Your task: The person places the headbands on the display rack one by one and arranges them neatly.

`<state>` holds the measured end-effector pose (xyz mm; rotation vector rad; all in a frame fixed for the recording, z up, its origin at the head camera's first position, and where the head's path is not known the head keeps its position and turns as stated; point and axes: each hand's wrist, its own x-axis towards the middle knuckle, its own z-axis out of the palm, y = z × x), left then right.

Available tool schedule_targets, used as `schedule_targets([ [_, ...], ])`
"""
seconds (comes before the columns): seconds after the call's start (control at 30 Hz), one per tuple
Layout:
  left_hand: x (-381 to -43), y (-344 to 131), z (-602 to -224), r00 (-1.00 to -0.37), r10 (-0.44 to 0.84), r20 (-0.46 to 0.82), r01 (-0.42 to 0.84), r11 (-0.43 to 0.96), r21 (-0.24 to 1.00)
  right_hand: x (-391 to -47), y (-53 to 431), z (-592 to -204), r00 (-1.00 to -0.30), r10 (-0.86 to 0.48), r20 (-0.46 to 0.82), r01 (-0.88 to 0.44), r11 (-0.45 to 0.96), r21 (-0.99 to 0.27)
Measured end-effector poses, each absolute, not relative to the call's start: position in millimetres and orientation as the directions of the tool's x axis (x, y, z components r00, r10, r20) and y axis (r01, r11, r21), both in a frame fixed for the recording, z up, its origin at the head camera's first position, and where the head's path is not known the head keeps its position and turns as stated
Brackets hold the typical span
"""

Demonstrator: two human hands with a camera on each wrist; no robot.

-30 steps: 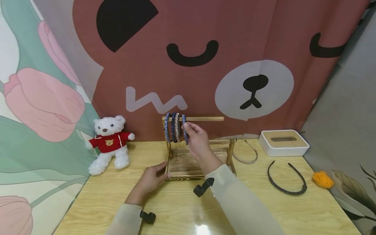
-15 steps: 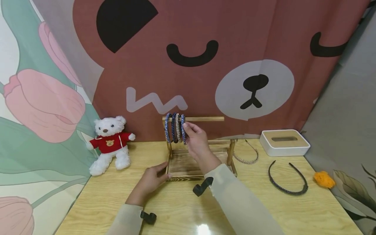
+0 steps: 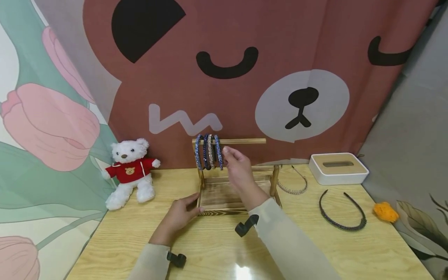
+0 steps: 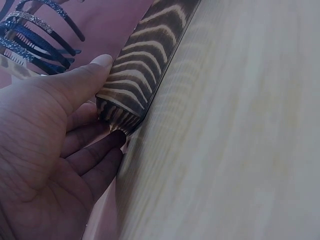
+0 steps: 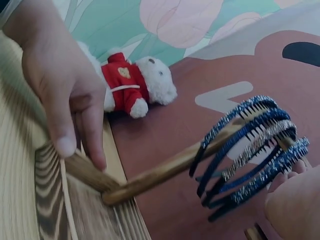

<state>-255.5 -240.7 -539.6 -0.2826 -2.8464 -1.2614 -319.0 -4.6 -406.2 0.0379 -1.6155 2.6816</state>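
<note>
Several glittery headbands hang side by side at the left end of a wooden rack's top bar [image 3: 246, 141]. The rightmost one, a sparkly blue headband [image 3: 218, 152], hangs beside a silver headband [image 3: 210, 151]. My right hand [image 3: 240, 169] is just to the right of the blue one, its fingertips apart from it in the head view and close behind the band in the right wrist view. My left hand [image 3: 180, 213] holds the front left corner of the wooden rack [image 4: 145, 65], thumb along the dark-grained front edge and fingers round the side.
A white teddy bear [image 3: 130, 173] in a red shirt sits left of the rack. On the right lie a dark headband [image 3: 344, 226], a thin beaded headband [image 3: 293, 191] and an orange crumpled item [image 3: 385, 212]. A white tissue box [image 3: 338, 169] stands behind them.
The blue headband has slid left along the bar, next to the silver one. My right hand has let go of it and drawn slightly right. My left hand stays at the rack's corner.
</note>
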Motion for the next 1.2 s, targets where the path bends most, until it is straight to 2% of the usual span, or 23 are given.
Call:
schedule_targets([
  [0.13, -256, -240, -539, -0.983, 0.157, 0.091, 0.172, 0.66, 0.731, -314, 14, -411, -0.999, -0.016, 0.036, -0.027, -0.415, -0.909],
  [0.37, -256, -244, -541, -0.983, 0.159, 0.087, 0.172, 0.664, 0.728, -295, 52, -413, -0.989, -0.084, 0.121, -0.06, -0.52, -0.852],
  [0.5, -256, -244, -542, -0.982, 0.17, 0.086, 0.178, 0.66, 0.729, -284, 88, -421, -0.976, -0.141, 0.165, -0.081, -0.47, -0.879],
  [0.63, -256, -243, -540, -0.981, 0.174, 0.089, 0.183, 0.66, 0.729, -277, 134, -437, -0.962, -0.143, 0.231, -0.184, -0.284, -0.941],
  [0.73, -255, -244, -539, -0.983, 0.165, 0.085, 0.174, 0.669, 0.722, -276, 172, -452, -0.962, -0.13, 0.241, -0.238, -0.04, -0.971],
  [0.83, -254, -247, -538, -0.984, 0.157, 0.082, 0.167, 0.675, 0.718, -277, 209, -463, -0.97, -0.125, 0.207, -0.229, 0.2, -0.953],
  [0.93, -254, -248, -538, -0.983, 0.157, 0.091, 0.174, 0.675, 0.717, -273, 245, -471, -0.976, -0.129, 0.178, -0.217, 0.43, -0.877],
  [1.03, -255, -247, -539, -0.983, 0.163, 0.083, 0.173, 0.673, 0.719, -261, 279, -479, -0.97, -0.161, 0.182, -0.243, 0.64, -0.729],
  [1.2, -257, -242, -539, -0.981, 0.178, 0.078, 0.179, 0.675, 0.715, -240, 329, -488, -0.957, -0.219, 0.19, -0.288, 0.802, -0.523],
])
